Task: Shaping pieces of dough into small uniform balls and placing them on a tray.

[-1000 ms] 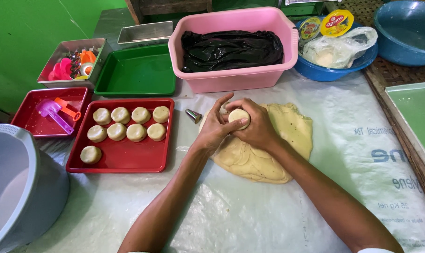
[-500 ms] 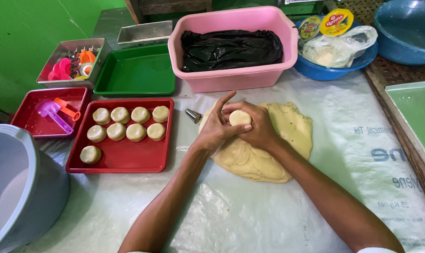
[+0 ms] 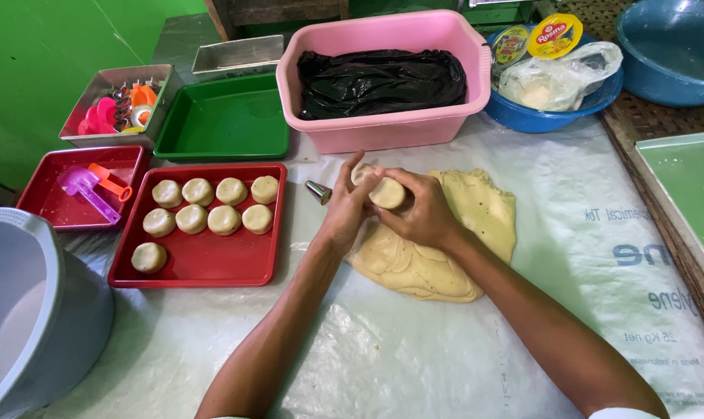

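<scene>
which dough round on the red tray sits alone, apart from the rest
The dough round at the red tray's lower-left corner: it sits alone in a third row, while the other eight form two rows of four.

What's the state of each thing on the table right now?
left hand: cupped on the dough disc
right hand: cupped on the dough disc
dough disc: held between both hands, above the dough sheet
dough sheet: flat on the table, edges cut away
red tray: holds nine dough rounds
green tray: empty
pink tub: holds a black plastic bag
metal nozzle: lying on its side
</scene>
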